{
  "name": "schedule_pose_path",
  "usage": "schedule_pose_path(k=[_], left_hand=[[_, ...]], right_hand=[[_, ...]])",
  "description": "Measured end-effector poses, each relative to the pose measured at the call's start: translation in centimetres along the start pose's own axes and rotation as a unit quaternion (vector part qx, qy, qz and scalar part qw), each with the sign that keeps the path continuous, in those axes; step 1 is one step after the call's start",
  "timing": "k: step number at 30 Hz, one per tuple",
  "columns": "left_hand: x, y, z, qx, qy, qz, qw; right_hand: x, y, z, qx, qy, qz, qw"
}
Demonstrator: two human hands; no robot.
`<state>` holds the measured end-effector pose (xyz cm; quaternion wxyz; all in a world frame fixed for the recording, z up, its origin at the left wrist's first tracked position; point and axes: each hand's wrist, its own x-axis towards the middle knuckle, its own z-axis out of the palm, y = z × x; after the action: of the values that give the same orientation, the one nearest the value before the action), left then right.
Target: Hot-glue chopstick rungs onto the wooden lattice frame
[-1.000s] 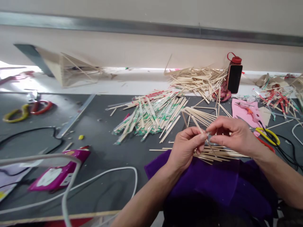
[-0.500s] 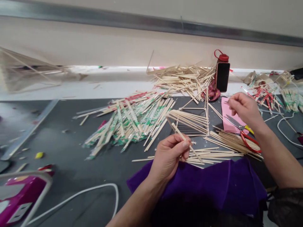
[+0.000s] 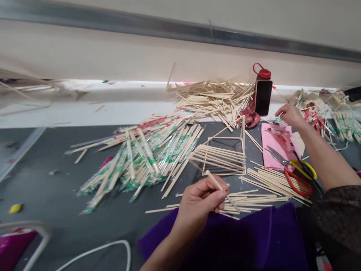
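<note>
My left hand (image 3: 203,199) pinches a wooden chopstick (image 3: 216,180) between thumb and fingers, over loose chopsticks (image 3: 259,199) and a purple cloth (image 3: 239,241). Just beyond stands a small frame built of chopsticks (image 3: 220,152), with a row of sticks across its slanting side. My right hand (image 3: 290,114) is at the table's far side, above a pink cloth (image 3: 270,162). Its fingers are drawn together; what is between them, if anything, is too small to make out. A pink glue gun (image 3: 282,137) lies on the cloth, beside scissors (image 3: 299,177) with red and yellow handles.
Chopsticks in green-printed wrappers (image 3: 146,154) cover the middle left. A heap of bare chopsticks (image 3: 214,99) lies by the wall, beside a red-capped bottle (image 3: 264,73) with a phone (image 3: 263,98) against it. A white cable (image 3: 113,244) curves across the front left.
My right hand has moved farther away, uncovering the glue gun on the pink cloth. My left hand keeps its chopstick. The view has shifted slightly.
</note>
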<state>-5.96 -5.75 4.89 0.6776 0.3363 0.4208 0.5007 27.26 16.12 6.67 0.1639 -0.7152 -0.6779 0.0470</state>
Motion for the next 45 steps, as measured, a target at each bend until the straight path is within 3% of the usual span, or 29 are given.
schedule_pose_path(k=[6, 12, 16, 19, 22, 24, 26, 28, 31, 34, 35, 38, 40, 45], left_hand=[[0.4, -0.2, 0.0, -0.002, -0.011, -0.012, 1.0], [0.2, 0.1, 0.4, -0.001, -0.017, -0.006, 1.0], [0.0, 0.3, 0.4, 0.0, -0.021, -0.004, 1.0], [0.1, 0.3, 0.5, -0.004, -0.016, -0.001, 1.0], [0.3, 0.3, 0.7, -0.014, -0.018, -0.002, 1.0], [0.4, 0.4, 0.9, -0.018, -0.017, 0.001, 1.0], [0.5, 0.5, 1.0, -0.017, -0.016, 0.003, 1.0], [0.5, 0.8, 1.1, -0.016, -0.013, 0.004, 1.0], [0.5, 1.2, 1.2, -0.021, 0.0, 0.005, 1.0], [0.4, 1.6, 1.5, -0.03, 0.01, 0.016, 0.999], [0.4, 1.7, 1.7, -0.034, 0.008, 0.022, 0.999], [0.4, 2.0, 2.4, -0.043, -0.009, 0.036, 0.998], [0.3, 1.9, 2.9, -0.042, -0.014, 0.042, 0.998], [0.0, 1.6, 3.5, -0.021, -0.019, 0.06, 0.998]], right_hand=[[0.4, 0.3, -0.2, 0.045, -0.011, 0.025, 0.999], [0.5, 0.5, 0.7, 0.048, 0.063, 0.032, 0.996], [0.8, 0.8, 0.9, 0.08, 0.041, 0.048, 0.995], [0.9, 0.8, 0.5, 0.111, 0.057, 0.014, 0.992], [0.6, 0.0, -0.1, 0.144, 0.09, -0.018, 0.985], [-0.1, -1.0, -0.8, 0.193, 0.091, 0.007, 0.977], [-1.3, -2.4, -1.6, 0.242, 0.094, 0.021, 0.966], [-3.1, -3.9, -2.4, 0.264, 0.098, -0.01, 0.959], [-7.1, -5.9, -3.7, 0.318, 0.017, -0.047, 0.947], [-11.7, -7.7, -4.8, 0.368, -0.216, -0.088, 0.9], [-13.1, -8.3, -5.0, 0.366, -0.262, -0.115, 0.885], [-16.5, -10.1, -5.1, 0.381, -0.3, -0.221, 0.846], [-17.8, -11.2, -4.8, 0.4, -0.32, -0.245, 0.823], [-18.9, -12.9, -3.6, 0.484, -0.37, -0.13, 0.782]])
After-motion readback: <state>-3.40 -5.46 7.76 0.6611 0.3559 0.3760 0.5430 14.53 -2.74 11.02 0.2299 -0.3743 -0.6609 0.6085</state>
